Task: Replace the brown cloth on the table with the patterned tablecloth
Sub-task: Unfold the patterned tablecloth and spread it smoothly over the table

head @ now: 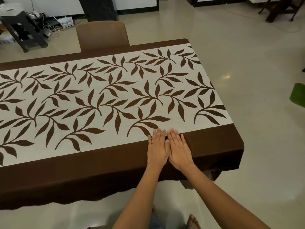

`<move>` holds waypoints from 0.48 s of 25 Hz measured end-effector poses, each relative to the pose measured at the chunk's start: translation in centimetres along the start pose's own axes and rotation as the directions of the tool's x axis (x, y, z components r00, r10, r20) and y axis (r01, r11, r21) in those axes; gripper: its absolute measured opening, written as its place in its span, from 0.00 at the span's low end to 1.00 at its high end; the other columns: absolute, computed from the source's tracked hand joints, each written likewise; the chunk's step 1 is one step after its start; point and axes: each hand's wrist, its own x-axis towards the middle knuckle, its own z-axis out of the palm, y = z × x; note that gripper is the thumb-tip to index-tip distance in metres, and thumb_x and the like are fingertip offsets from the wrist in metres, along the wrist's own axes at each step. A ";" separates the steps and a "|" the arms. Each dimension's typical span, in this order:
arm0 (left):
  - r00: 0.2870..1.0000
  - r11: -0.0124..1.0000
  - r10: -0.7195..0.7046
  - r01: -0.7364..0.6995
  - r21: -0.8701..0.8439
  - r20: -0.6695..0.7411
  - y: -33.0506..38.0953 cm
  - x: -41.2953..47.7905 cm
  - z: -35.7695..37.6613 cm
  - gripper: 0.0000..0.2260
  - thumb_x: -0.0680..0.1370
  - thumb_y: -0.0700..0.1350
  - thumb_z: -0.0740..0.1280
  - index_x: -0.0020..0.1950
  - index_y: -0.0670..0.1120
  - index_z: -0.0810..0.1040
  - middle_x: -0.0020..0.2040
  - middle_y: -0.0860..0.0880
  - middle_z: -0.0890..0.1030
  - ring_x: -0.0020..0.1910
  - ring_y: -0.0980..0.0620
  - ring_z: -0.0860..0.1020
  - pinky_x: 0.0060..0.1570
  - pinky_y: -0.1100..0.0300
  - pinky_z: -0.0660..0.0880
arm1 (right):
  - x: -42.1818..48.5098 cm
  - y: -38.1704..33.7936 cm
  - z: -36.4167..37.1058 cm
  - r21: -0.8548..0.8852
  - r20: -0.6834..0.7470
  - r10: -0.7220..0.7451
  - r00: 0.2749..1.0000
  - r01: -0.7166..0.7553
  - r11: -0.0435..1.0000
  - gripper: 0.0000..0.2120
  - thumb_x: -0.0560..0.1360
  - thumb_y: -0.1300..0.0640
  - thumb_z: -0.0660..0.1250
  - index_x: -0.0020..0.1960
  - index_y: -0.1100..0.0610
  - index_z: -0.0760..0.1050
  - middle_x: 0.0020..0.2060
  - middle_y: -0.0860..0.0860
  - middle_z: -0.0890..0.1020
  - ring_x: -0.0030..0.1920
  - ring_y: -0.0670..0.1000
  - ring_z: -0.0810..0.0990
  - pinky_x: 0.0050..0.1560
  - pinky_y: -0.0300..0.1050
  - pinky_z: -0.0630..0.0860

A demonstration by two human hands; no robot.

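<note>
Where the near long edge of the tabletop (239,139) approaches its right corner, two hands lie flat, side by side.

Patterned tablecloth (105,96): cream panel printed with dark brown leaf sprays, spread smooth over the whole tabletop. Plain brown bands run along the far and near long edges. The near band hangs over the edge toward the floor (247,63). Whether these bands belong to the same cloth cannot be told.

Left hand (156,149): palm down on the near brown band. Fingers are straight and held together, gripping nothing, with the tips reaching onto the cream panel. One finger carries a gold ring (153,142).

Right hand (179,150): palm down, its inner side touching the left hand. Fingers are straight and close together, pressing flat on the cloth with nothing held. The tips lie at the line where the brown band meets the cream.

Chair (102,35): brown, standing just beyond the far edge of the tabletop, its back upright.

Stool (23,30): black, well beyond the far left of the tabletop, with tangled cables and a white power strip (66,22) on the floor beside it.

Wooden furniture (279,9): dark legs only, well beyond the far right corner of the tabletop.

Green object (297,95): right of the tabletop, cut off by the frame edge and not identifiable.

Bare foot (194,220): on the pale floor, below the near edge of the tabletop.
</note>
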 end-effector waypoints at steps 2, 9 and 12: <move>1.000 0.997 -0.009 0.011 0.078 -0.030 -0.2 -0.2 0.9 0.30 0.80 0.60 0.35 0.79 0.49 0.48 0.79 0.49 0.48 0.77 0.52 0.43 0.75 0.52 0.39 | -0.5 2.3 -0.4 -0.031 -0.005 -0.033 0.999 0.033 0.999 0.30 0.78 0.43 0.36 0.78 0.54 0.41 0.77 0.50 0.43 0.77 0.48 0.39 0.75 0.49 0.37; 0.998 0.984 -0.044 0.050 0.169 -0.040 0.0 -0.2 1.2 0.28 0.80 0.58 0.41 0.79 0.52 0.45 0.79 0.52 0.46 0.77 0.55 0.41 0.75 0.54 0.38 | -2.5 11.4 -3.2 -0.036 -0.031 0.031 0.999 -0.032 0.999 0.32 0.77 0.42 0.35 0.78 0.54 0.42 0.78 0.49 0.46 0.77 0.47 0.41 0.75 0.49 0.38; 0.990 0.987 -0.105 0.115 0.110 -0.098 2.1 0.2 1.6 0.30 0.78 0.58 0.40 0.79 0.49 0.48 0.79 0.50 0.45 0.77 0.52 0.41 0.75 0.53 0.37 | -2.3 11.8 -3.9 0.018 -0.016 0.044 0.999 -0.043 0.999 0.33 0.76 0.42 0.33 0.78 0.56 0.41 0.77 0.50 0.44 0.77 0.48 0.39 0.75 0.49 0.37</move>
